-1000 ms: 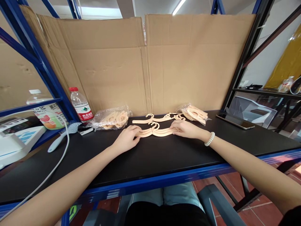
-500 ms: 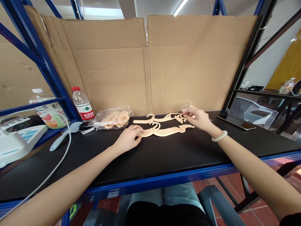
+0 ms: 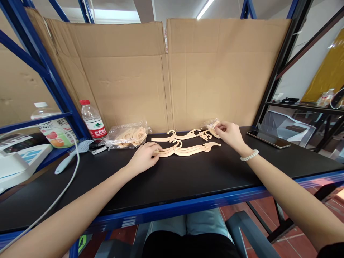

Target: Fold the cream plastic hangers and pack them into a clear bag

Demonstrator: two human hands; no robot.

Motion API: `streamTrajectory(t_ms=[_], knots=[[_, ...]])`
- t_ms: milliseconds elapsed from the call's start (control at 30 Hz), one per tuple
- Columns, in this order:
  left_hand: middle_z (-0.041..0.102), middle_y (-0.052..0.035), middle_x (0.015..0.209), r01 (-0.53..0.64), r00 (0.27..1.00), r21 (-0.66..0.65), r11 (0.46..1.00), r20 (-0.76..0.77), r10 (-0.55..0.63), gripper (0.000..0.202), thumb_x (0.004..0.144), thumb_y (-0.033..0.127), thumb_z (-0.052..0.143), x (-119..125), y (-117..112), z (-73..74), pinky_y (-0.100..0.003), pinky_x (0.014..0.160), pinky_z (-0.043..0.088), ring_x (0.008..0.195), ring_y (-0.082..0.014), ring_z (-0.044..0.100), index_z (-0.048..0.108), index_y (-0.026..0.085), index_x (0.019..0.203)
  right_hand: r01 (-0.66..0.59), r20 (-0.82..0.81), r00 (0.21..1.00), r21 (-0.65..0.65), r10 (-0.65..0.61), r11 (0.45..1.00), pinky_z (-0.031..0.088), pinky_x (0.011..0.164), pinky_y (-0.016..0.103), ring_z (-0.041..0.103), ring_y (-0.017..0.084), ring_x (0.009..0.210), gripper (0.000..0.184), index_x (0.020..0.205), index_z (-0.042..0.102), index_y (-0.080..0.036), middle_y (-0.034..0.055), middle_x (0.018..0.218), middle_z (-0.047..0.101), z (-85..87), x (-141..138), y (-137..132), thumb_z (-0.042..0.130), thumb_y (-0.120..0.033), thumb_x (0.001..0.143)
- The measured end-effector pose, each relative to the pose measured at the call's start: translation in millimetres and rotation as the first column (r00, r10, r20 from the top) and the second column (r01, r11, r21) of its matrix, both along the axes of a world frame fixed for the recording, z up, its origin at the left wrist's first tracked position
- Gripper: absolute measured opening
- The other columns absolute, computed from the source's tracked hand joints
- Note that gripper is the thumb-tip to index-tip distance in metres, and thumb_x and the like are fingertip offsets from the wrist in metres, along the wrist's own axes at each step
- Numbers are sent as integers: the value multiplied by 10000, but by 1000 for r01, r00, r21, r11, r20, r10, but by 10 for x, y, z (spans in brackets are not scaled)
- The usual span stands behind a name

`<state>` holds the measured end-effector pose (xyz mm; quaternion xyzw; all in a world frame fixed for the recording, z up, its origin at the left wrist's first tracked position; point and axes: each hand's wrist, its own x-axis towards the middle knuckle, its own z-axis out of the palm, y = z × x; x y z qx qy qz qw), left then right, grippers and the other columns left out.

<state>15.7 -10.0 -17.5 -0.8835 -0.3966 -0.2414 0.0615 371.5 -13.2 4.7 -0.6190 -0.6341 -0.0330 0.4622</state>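
A stack of beige plastic hangers [image 3: 188,149] lies on the black tabletop [image 3: 188,175]. My left hand [image 3: 143,158] rests on the stack's left end, fingers curled onto it. Behind it lies a single beige hanger [image 3: 182,136]. My right hand [image 3: 228,133] has reached back right to a clear plastic bag of hangers [image 3: 213,127], and its fingers pinch at the bag's contents. What exactly they hold is hidden by the hand.
A second clear bag of hangers [image 3: 127,136] lies at the back left, beside a water bottle [image 3: 91,120] and a light hairbrush [image 3: 71,156]. A phone [image 3: 268,139] lies at the right. Cardboard sheets [image 3: 172,71] wall the back. A white cable [image 3: 67,182] runs across the left.
My right hand left the right end of the hanger stack and moved back right to the bag of hangers. My left hand stayed on the stack.
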Motion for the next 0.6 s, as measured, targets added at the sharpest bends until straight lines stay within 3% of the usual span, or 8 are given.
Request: streamTrajectory(t_ms=[267, 433, 533, 600], knots=[[699, -49, 969, -27, 1000, -16, 999, 13, 28, 204, 811, 164, 479, -21, 10, 51, -364, 846, 498, 936, -224, 633, 657, 193, 906, -11, 9, 1000, -50, 12, 999, 416, 599, 281, 602, 178, 612, 158, 733, 647, -198, 10, 622, 660, -15, -18, 2, 506, -268, 750], [683, -66, 1014, -54, 998, 4, 999, 11, 54, 235, 820, 155, 461, -68, 114, 83, -355, 867, 499, 966, -221, 633, 637, 175, 973, -196, 75, 976, -125, 206, 973, 430, 594, 262, 614, 168, 630, 157, 737, 638, -188, 15, 673, 676, -44, -4, 149, 503, -263, 765], [668, -87, 1041, -81, 993, 36, 996, -81, 84, 255, 831, 147, 459, -43, 259, 111, -365, 894, 490, 1007, -236, 619, 618, 155, 1029, -262, 236, 922, -206, 308, 943, 411, 595, 252, 609, 165, 655, 163, 756, 646, -181, 30, 728, 688, -35, -29, 340, 493, -231, 784], [661, -97, 1055, -92, 981, 42, 995, -170, 98, 265, 835, 138, 462, 18, 375, 139, -363, 898, 486, 1017, -244, 616, 609, 145, 1055, -185, 465, 837, -256, 289, 949, 381, 615, 259, 601, 175, 689, 172, 778, 664, -173, 52, 762, 695, 4, -66, 486, 494, -190, 790]])
